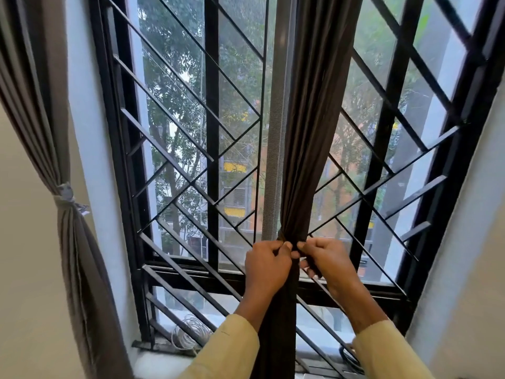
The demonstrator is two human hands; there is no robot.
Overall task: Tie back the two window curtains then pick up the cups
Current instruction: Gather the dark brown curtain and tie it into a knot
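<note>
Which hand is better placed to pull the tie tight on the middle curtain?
Neither clearly: left hand and right hand both pinch the tie on the dark curtain, on opposite sides.

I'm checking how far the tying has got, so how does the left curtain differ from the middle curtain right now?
The left curtain is cinched by a pale tie with no hand on it; the middle curtain is gathered only where the left hand and right hand work a dark band. The left curtain hangs beside the wall; the middle curtain hangs against the window grille. Both are pleated and pinched at one point.
</note>
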